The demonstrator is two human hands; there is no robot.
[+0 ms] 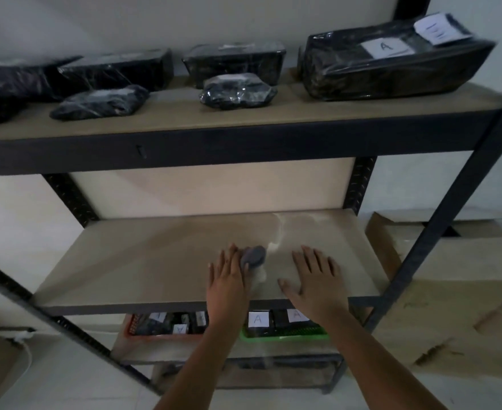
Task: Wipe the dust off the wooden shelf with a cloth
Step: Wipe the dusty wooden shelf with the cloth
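Observation:
The wooden shelf board [143, 261] sits at mid height in a dark metal rack. A pale streak of dust [279, 232] runs across its right half. A small grey cloth [254, 256], bunched up, lies on the board near the front. My left hand [227, 276] rests flat on the board with its fingertips touching the cloth's left side. My right hand [314, 279] lies flat on the board to the right of the cloth, fingers spread, holding nothing.
The upper shelf [243, 119] carries several black plastic-wrapped packages, some labelled A. Below the board, an orange basket [161, 332] and a green basket [285, 335] hold labelled items. A cardboard box [450, 291] stands to the right. Dark rack uprights [439, 220] frame the shelf.

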